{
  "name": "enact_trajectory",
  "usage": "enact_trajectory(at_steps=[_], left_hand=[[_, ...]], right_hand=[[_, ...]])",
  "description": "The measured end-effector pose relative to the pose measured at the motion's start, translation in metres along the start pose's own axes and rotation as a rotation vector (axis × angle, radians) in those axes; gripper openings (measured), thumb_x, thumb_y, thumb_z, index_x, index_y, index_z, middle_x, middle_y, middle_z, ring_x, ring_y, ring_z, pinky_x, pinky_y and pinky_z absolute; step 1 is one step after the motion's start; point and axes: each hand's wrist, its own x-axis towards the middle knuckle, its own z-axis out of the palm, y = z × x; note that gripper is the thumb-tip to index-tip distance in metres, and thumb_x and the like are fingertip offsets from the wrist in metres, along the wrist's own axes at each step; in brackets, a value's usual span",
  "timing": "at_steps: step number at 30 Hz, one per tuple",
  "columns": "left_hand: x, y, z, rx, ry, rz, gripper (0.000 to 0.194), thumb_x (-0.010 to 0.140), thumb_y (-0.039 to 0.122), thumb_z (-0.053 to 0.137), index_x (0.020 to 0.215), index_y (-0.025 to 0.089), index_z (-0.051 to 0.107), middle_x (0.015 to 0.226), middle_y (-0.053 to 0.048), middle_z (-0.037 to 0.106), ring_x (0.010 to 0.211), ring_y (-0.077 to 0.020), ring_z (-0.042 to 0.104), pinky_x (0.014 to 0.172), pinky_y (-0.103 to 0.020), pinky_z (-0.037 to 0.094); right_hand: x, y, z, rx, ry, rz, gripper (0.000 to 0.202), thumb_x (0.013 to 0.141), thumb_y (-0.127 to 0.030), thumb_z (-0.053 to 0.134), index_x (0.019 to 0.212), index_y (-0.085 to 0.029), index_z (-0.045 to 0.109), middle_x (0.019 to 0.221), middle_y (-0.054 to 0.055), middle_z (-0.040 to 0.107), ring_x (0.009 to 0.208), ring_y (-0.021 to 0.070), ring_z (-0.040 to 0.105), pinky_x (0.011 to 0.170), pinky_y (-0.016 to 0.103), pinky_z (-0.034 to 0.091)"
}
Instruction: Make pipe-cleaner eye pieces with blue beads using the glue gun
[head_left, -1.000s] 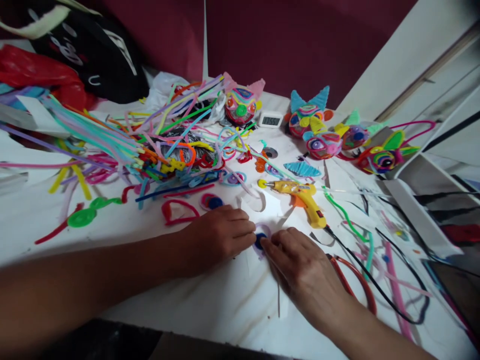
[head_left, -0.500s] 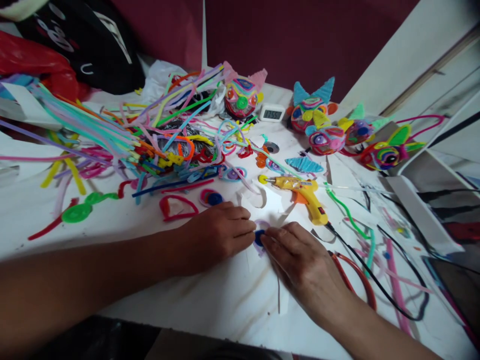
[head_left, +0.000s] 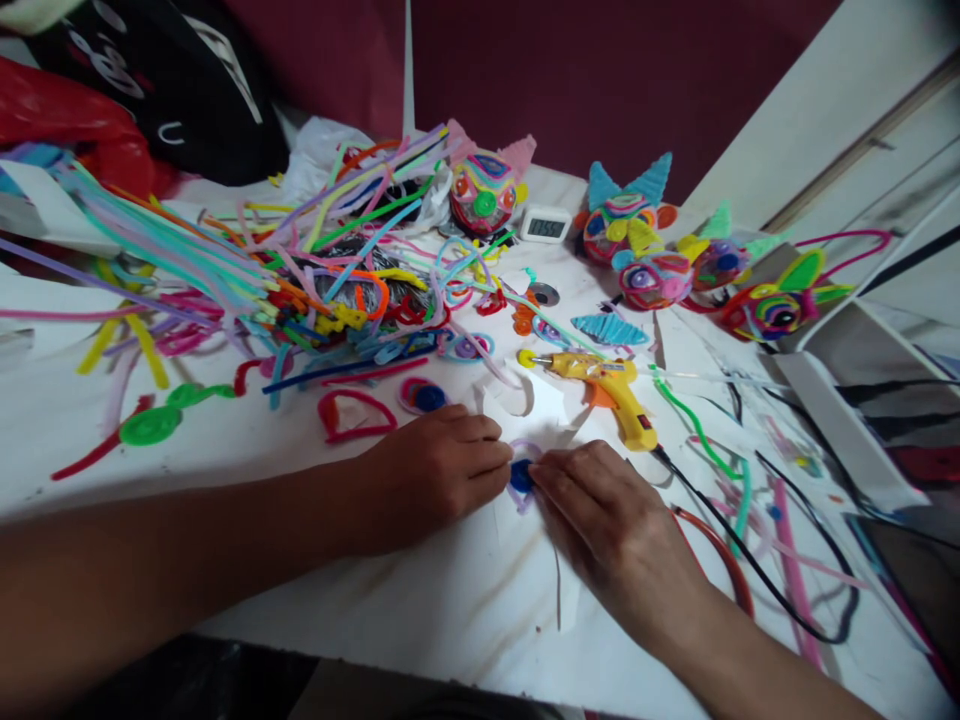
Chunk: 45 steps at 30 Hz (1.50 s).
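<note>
Between my two hands lies a small dark blue coiled pipe-cleaner disc (head_left: 521,475), inside a pale purple pipe-cleaner loop (head_left: 523,503) on white paper. My left hand (head_left: 448,468) is closed, its fingertips together at the left edge of the loop. From the other side, my right hand (head_left: 600,505) pinches at the disc's right edge with thumb and fingers. Just beyond my left hand is a pink loop with a blue coil (head_left: 430,397). A yellow hot glue gun (head_left: 611,385) rests above my right hand, its nozzle pointing left. Exactly what my left fingertips grip is hidden.
Loose pipe cleaners (head_left: 330,280) pile up at the back left. Several decorated animal heads (head_left: 484,195) stand along the back near a small digital clock (head_left: 545,226). The glue gun's black cable (head_left: 739,540) and red-handled scissors (head_left: 724,560) lie right of my right hand.
My right hand has shifted slightly right and up, and more of the blue disc shows. My left hand stays almost where it was.
</note>
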Motion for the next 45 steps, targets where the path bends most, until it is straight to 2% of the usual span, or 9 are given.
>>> enact_trajectory(at_steps=[3, 8, 12, 30, 35, 45], left_hand=[[0.002, 0.0, -0.002, 0.003, -0.005, 0.047, 0.025, 0.099, 0.012, 0.041, 0.093, 0.012, 0.065, 0.092, -0.009, 0.067, 0.095, -0.0203, 0.057, 0.081, -0.034, 0.048], [0.002, 0.001, -0.002, 0.008, 0.011, 0.056, 0.021, 0.097, 0.011, 0.044, 0.097, 0.01, 0.065, 0.099, -0.01, 0.068, 0.097, -0.0216, 0.058, 0.081, -0.035, 0.049], [0.003, 0.001, -0.003, -0.008, 0.002, 0.052, 0.023, 0.098, 0.01, 0.043, 0.096, 0.009, 0.066, 0.096, -0.01, 0.068, 0.096, -0.0219, 0.059, 0.08, -0.036, 0.05], [0.005, 0.003, -0.007, 0.011, -0.033, 0.016, 0.025, 0.098, 0.01, 0.042, 0.092, 0.011, 0.066, 0.093, -0.009, 0.068, 0.095, -0.0211, 0.058, 0.082, -0.036, 0.049], [0.002, 0.0, -0.003, 0.04, 0.024, 0.063, 0.023, 0.098, 0.012, 0.043, 0.092, 0.012, 0.065, 0.093, -0.009, 0.068, 0.093, -0.0214, 0.058, 0.077, -0.035, 0.047], [0.003, 0.001, -0.001, 0.044, 0.061, 0.056, 0.027, 0.1, 0.012, 0.039, 0.093, 0.012, 0.065, 0.095, -0.008, 0.068, 0.092, -0.0206, 0.058, 0.076, -0.035, 0.046]], right_hand=[[0.0, 0.0, 0.001, 0.029, -0.006, 0.058, 0.02, 0.092, -0.008, 0.051, 0.104, -0.006, 0.067, 0.085, 0.01, 0.06, 0.079, 0.0207, 0.052, 0.067, 0.035, 0.049], [0.001, 0.001, 0.006, 0.025, -0.012, 0.077, 0.022, 0.094, -0.011, 0.05, 0.106, -0.008, 0.068, 0.083, 0.009, 0.057, 0.077, 0.02, 0.05, 0.066, 0.033, 0.047], [0.002, 0.0, 0.007, 0.032, -0.028, 0.093, 0.021, 0.094, -0.011, 0.051, 0.103, -0.009, 0.069, 0.081, 0.009, 0.056, 0.077, 0.0194, 0.049, 0.065, 0.032, 0.046], [0.001, 0.0, 0.009, 0.094, -0.038, 0.109, 0.019, 0.089, -0.007, 0.056, 0.101, -0.007, 0.07, 0.083, 0.01, 0.057, 0.077, 0.0208, 0.049, 0.065, 0.034, 0.047], [0.002, 0.0, 0.008, 0.088, -0.027, 0.093, 0.018, 0.091, -0.009, 0.055, 0.1, -0.007, 0.07, 0.082, 0.01, 0.058, 0.076, 0.0207, 0.049, 0.065, 0.034, 0.047], [0.002, 0.0, 0.011, 0.065, -0.022, 0.1, 0.016, 0.09, -0.008, 0.056, 0.098, -0.009, 0.069, 0.082, 0.009, 0.057, 0.076, 0.02, 0.049, 0.065, 0.033, 0.045]])
